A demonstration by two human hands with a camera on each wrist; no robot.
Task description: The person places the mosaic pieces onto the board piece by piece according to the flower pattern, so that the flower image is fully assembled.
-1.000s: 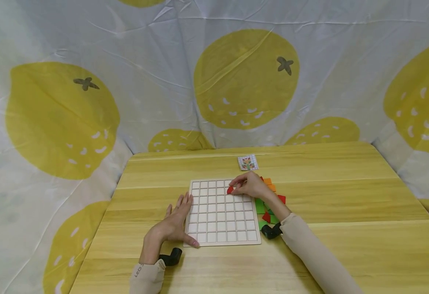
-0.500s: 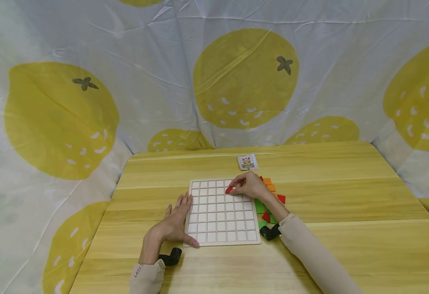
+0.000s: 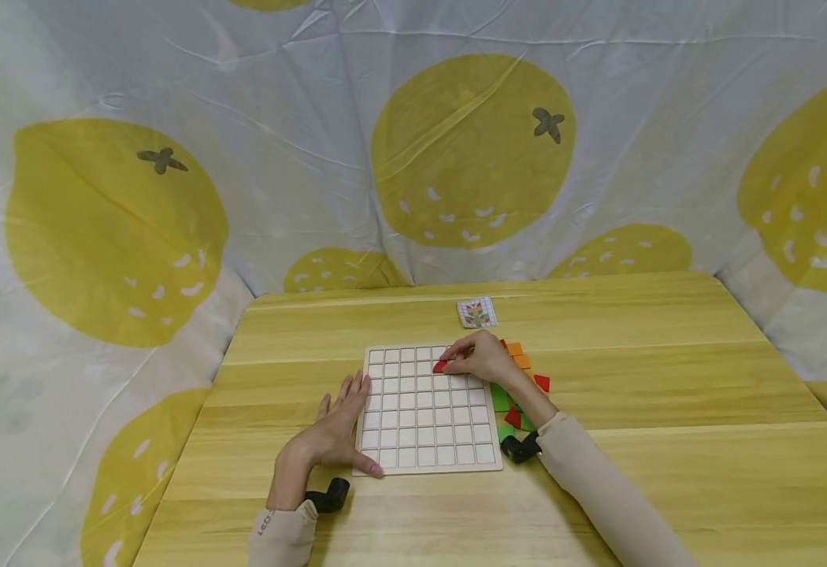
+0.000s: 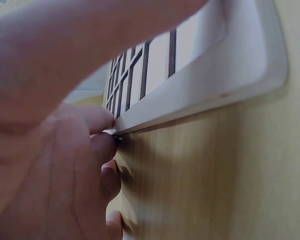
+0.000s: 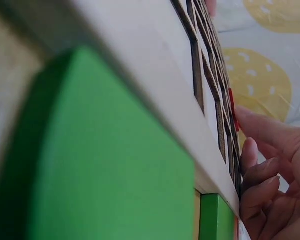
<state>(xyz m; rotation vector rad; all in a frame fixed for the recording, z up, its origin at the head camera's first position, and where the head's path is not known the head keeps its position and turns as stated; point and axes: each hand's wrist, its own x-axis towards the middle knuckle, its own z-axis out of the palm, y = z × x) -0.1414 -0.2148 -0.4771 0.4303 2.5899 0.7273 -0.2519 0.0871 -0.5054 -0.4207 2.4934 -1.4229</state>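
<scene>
A pale wooden grid board with square cells lies on the table. My left hand rests along the board's left side, fingers spread and thumb on the near left corner; the left wrist view shows its fingertips at the edge. Over the upper right cells, my right hand pinches a small red tile with one rounded side. In the right wrist view, the thumb tip meets the red tile at the board's surface, while the other fingers curl close by.
Green tiles, orange tiles and red tiles lie loose along the board's right side, partly under the right forearm. Behind the board is a small pattern card. A lemon-print cloth hangs behind the table.
The red tile has shifted slightly left on the board and turned a little in my right fingers. My left hand stays in place.
</scene>
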